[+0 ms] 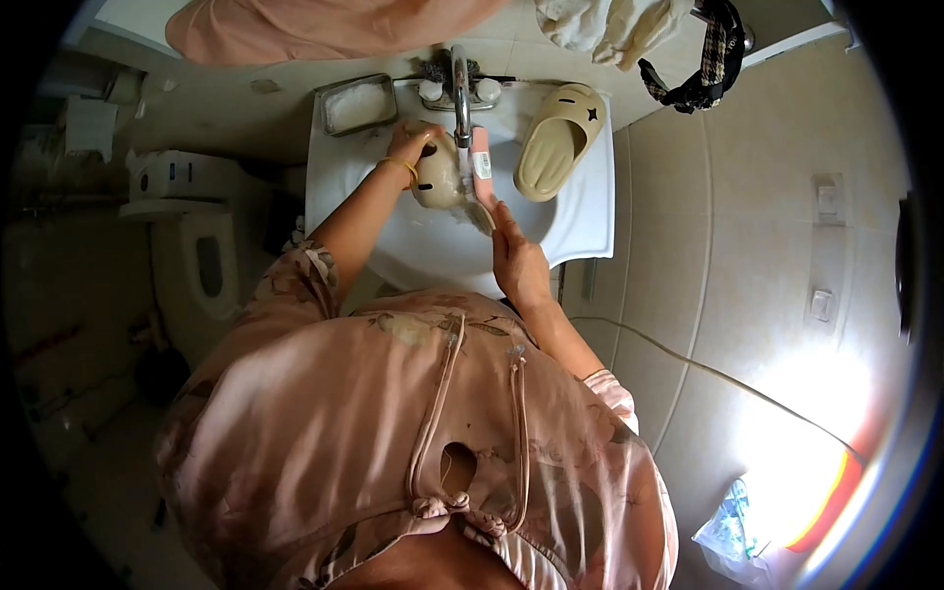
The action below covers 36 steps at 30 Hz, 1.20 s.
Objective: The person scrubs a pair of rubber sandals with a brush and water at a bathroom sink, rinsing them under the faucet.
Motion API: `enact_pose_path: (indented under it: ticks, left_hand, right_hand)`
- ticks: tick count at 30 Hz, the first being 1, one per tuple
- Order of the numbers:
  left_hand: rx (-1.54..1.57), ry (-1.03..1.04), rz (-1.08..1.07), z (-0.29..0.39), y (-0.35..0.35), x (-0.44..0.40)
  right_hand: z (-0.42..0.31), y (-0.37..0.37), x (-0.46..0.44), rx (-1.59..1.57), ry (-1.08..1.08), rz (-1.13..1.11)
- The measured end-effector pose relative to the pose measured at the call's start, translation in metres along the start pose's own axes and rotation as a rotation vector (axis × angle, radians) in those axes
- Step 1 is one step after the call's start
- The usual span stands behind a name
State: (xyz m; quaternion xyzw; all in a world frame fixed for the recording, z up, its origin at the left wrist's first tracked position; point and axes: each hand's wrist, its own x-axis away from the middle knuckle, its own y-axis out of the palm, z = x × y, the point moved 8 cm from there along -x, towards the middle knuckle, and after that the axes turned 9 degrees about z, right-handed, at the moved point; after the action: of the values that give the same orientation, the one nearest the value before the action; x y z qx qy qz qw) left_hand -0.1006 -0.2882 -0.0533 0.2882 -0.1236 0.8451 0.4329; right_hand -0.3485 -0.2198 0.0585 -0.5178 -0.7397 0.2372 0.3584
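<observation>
My left hand [417, 144] grips one beige slipper [439, 181] over the left side of the sink, under the faucet [461, 98]. A stream of water appears to fall from the spout beside the slipper. My right hand [519, 258] is closed around a pink brush [481, 162] with a pale label on it. Its lower end is close to the slipper's edge; whether they touch is hard to make out. The other beige slipper [560, 143], with a dark star mark, rests on the right side of the white sink [393, 258].
A dish with white contents [358, 105] stands on the sink's back left corner. A dark patterned headband [700, 69] and pale cloth [610, 25] hang at the upper right. The toilet [208, 261] is at the left, a tiled wall [747, 236] at the right.
</observation>
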Motion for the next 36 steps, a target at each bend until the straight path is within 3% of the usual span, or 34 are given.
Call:
enact_pose_path:
  ticks: [1, 4, 7, 8, 11, 13, 15, 16, 19, 20, 23, 27, 29, 35, 36]
  left_hand:
    - [0.032, -0.042, -0.063, 0.004, 0.005, 0.005]
    - [-0.17, 0.047, 0.053, 0.004, -0.005, -0.009]
    - [-0.394, 0.093, 0.269, -0.009, -0.019, -0.023]
    - [-0.595, 0.132, 0.371, -0.019, -0.029, -0.04]
    - [-0.49, 0.188, 0.341, -0.002, -0.015, -0.009]
    - [-0.517, 0.204, 0.065, 0.01, 0.004, 0.013]
    - [-0.703, 0.354, -0.042, -0.011, 0.004, -0.002]
    - [-0.674, 0.412, 0.024, -0.012, -0.001, 0.0]
    - [-0.952, 0.958, 0.078, 0.003, 0.011, 0.045]
    - [-1.045, 0.779, -0.002, -0.005, 0.014, 0.048]
    - [-1.244, 0.816, -0.016, -0.001, 0.02, 0.057]
    - [-1.118, 0.973, 0.071, -0.002, 0.022, 0.047]
    - [-1.134, 0.883, 0.101, 0.008, 0.021, 0.045]
    - [-1.011, 0.777, 0.114, 0.011, 0.015, 0.025]
    - [-0.998, 0.732, 0.104, 0.01, 0.017, 0.024]
  right_hand:
    - [0.008, 0.002, 0.004, -0.018, 0.003, -0.014]
    - [0.067, 0.016, 0.028, 0.035, 0.024, -0.099]
    - [0.084, 0.019, 0.047, 0.023, 0.099, -0.138]
    - [0.08, 0.016, 0.046, -0.03, 0.104, -0.112]
    - [0.062, 0.003, 0.034, -0.109, 0.084, -0.036]
    - [0.066, 0.007, 0.023, -0.146, -0.018, 0.003]
    - [0.074, 0.01, 0.019, -0.148, -0.06, 0.019]
    - [0.077, 0.012, 0.018, -0.132, -0.051, 0.015]
    - [0.072, 0.012, 0.022, -0.066, 0.035, -0.07]
    - [0.07, 0.009, 0.027, -0.038, 0.076, -0.107]
    - [0.064, 0.005, 0.036, 0.011, 0.078, -0.194]
    - [0.056, 0.001, 0.036, 0.043, 0.04, -0.21]
    - [0.052, -0.008, 0.038, 0.019, 0.036, -0.193]
    - [0.051, -0.052, 0.046, -0.334, -0.009, -0.116]
    - [0.051, -0.063, 0.049, -0.482, 0.114, -0.099]
